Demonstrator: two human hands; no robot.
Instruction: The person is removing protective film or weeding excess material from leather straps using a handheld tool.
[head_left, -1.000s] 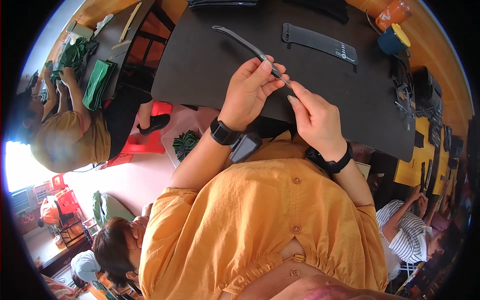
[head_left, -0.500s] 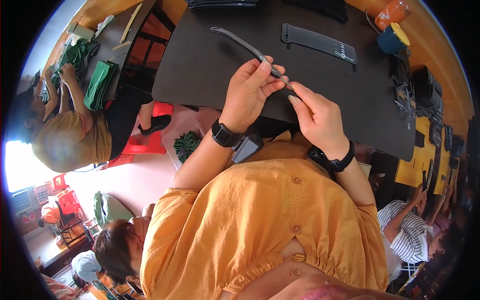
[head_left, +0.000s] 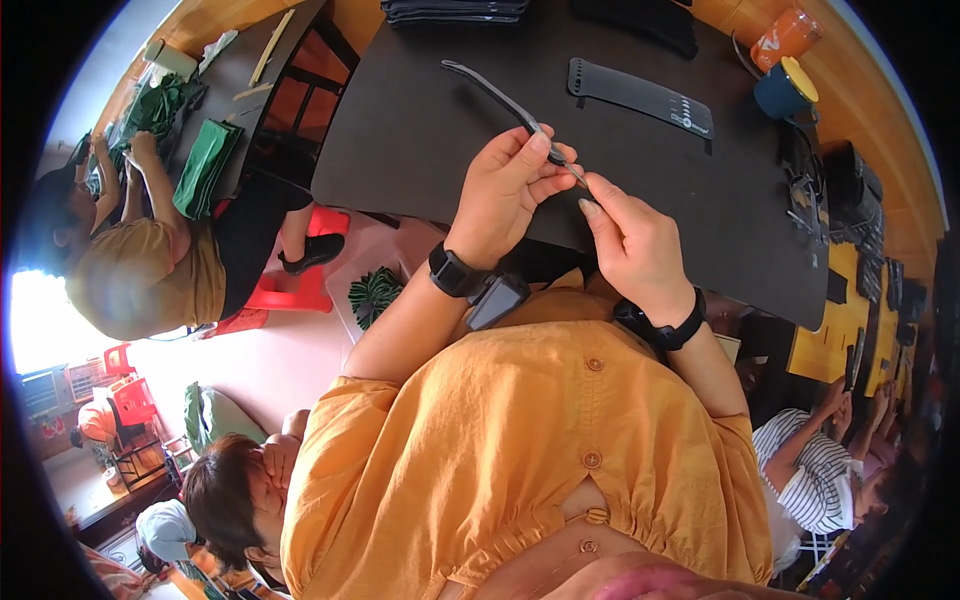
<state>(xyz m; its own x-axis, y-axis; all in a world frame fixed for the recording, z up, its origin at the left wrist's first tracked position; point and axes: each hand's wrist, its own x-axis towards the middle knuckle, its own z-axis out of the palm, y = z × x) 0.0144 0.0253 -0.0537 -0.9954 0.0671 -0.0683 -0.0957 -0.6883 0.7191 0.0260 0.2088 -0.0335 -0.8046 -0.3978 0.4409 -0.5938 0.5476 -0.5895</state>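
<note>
My left hand pinches a long, narrow dark grey strap, seen nearly edge-on. Its far end slants up and left over the table. Right beside it, my right hand is closed, thumb against forefinger, on a thin, metal-looking piece that meets the strap's near end. Whether this is a separate tool or part of the strap I cannot tell. A flat black panel, with a row of holes at one end and white marks at the other, lies on the table beyond my hands.
The dark table bears a stack of black pieces and black cloth at its far side. To the right stand a blue mug with a yellow lid and an orange cup. Co-workers sit left and right; green fabric lies left.
The strap's far end has shifted slightly right and down in the picture as the view moved a little. Both hands keep the same grip.
</note>
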